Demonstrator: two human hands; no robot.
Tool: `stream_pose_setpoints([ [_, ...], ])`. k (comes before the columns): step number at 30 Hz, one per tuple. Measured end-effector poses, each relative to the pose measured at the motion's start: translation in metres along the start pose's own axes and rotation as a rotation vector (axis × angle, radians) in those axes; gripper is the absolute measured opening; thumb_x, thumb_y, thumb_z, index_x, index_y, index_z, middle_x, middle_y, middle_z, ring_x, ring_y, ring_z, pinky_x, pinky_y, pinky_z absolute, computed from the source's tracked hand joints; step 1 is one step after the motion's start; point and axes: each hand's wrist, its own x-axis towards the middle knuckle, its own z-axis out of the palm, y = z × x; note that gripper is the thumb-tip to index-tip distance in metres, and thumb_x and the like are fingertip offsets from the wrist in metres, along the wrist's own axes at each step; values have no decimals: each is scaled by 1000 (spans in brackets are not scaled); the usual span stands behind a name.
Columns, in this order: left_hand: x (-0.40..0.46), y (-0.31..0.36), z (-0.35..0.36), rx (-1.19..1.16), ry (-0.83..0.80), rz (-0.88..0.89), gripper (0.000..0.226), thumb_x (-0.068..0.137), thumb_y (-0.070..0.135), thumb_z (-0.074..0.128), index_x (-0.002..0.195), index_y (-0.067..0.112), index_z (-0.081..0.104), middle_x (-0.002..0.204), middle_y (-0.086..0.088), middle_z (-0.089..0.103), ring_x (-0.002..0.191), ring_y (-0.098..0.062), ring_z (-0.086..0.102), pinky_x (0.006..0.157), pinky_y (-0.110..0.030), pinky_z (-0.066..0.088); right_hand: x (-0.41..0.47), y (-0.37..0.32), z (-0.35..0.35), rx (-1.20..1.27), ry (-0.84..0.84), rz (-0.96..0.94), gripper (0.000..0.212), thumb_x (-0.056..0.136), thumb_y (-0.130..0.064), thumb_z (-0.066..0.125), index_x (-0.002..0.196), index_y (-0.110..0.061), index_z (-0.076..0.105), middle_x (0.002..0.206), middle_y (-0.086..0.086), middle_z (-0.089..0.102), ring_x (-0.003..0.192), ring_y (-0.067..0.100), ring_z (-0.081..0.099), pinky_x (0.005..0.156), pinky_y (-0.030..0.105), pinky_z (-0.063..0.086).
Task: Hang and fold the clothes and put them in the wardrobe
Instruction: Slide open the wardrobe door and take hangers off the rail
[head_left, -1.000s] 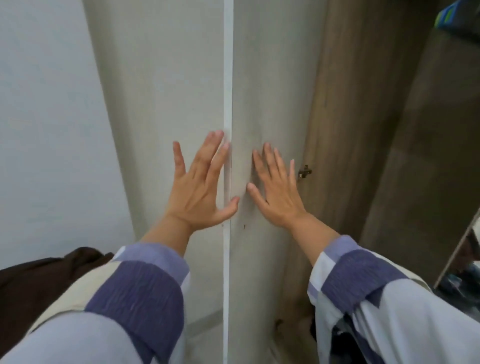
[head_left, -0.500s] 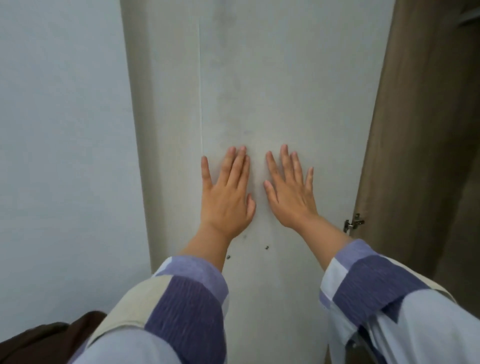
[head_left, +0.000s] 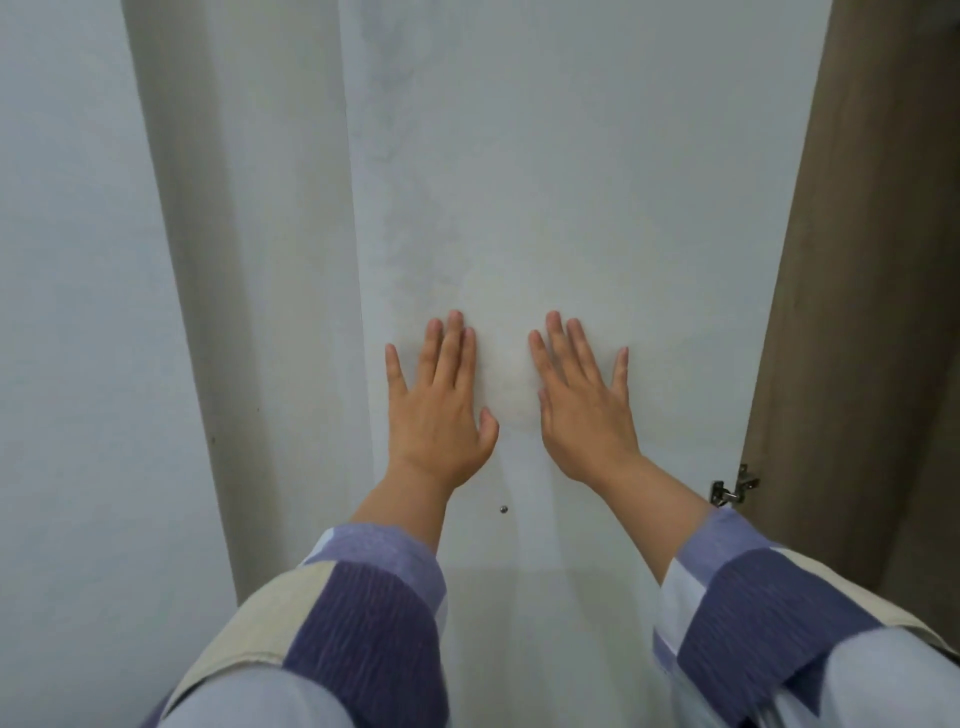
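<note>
A white wardrobe door (head_left: 571, 182) fills the middle of the view, seen face on. My left hand (head_left: 439, 410) lies flat on it with fingers spread, palm against the panel. My right hand (head_left: 584, 410) rests flat beside it, a short gap apart, also holding nothing. Both arms wear sleeves in purple, cream and pale blue blocks. No clothes are in sight; the wardrobe's inside is hidden by the door.
A brown wooden wardrobe side (head_left: 857, 312) stands at the right, with a metal hinge (head_left: 735, 486) where the door meets it. A beige panel (head_left: 239, 312) and a pale wall (head_left: 78, 312) lie to the left. A small screw head (head_left: 503, 509) sits below my hands.
The door has swung from edge-on to face-on under my palms. My left hand moved from the neighbouring panel onto this door. The dark garment at lower left has left the view.
</note>
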Motion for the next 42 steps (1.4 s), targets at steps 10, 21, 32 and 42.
stream_pose_setpoints([
  [10, 8, 5, -10, -8, 95, 38, 74, 82, 43, 28, 147, 6, 28, 157, -9, 21, 146, -25, 14, 111, -64, 0, -5, 12, -34, 7, -125, -62, 68, 95, -13, 31, 151, -27, -5, 158, -6, -17, 146, 12, -15, 115, 58, -3],
  [21, 119, 122, -121, -432, 422, 317, 50, 80, 25, 48, 127, 10, 51, 151, -8, 34, 146, -24, 16, 116, -55, 5, -21, 135, -221, -484, -49, 144, 56, 101, -36, 22, 151, -30, -2, 160, -3, -6, 147, 14, -11, 116, 55, -6],
  [32, 161, 292, -172, -954, 288, 432, 42, 85, 33, 51, 125, 21, 50, 142, 0, 40, 135, -19, 33, 110, -45, 29, -63, 257, -327, -399, 115, 743, 54, 102, -35, 24, 152, -20, 10, 160, -1, 11, 147, 16, 2, 117, 51, 5],
  [42, 195, 390, -197, -1660, -154, 394, 38, 97, 32, 45, 132, 17, 48, 130, -2, 56, 119, -18, 51, 92, -21, 35, -35, 323, -299, -280, 170, 853, 66, 89, -1, 35, 150, -20, 19, 158, 1, 19, 147, 18, 7, 118, 50, 4],
])
